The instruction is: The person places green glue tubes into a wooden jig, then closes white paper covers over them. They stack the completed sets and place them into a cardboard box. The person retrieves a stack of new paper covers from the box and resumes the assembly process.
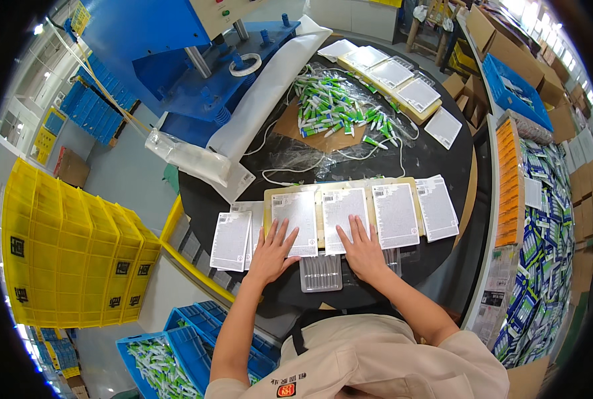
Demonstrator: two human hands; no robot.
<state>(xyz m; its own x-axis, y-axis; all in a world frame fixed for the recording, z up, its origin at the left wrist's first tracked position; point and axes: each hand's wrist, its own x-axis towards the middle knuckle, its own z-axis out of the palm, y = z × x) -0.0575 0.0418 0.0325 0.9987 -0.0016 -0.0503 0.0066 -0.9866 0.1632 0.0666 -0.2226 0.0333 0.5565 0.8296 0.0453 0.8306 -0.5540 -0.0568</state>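
Left hand [270,256]: palm down, fingers extended and slightly apart, clamped on nothing; fingertips lie on the lower part of a white printed card [294,216]. Right hand [363,256]: likewise flat, fingers spread, pressing or resting (cannot tell which) on the lower part of the middle card [344,207]. Both cards sit on a pale yellow board [319,229], directly under and ahead of the fingers. Third card [395,213] on the same board, just right of the right hand. Loose cards [229,243] left of the left hand; another card [437,209] farther right. Between the wrists, a clear ribbed plastic blister [320,276]. Beyond both hands, well apart, a heap of green-and-white tubes [330,100]; ahead and left, a blue press [177,86].
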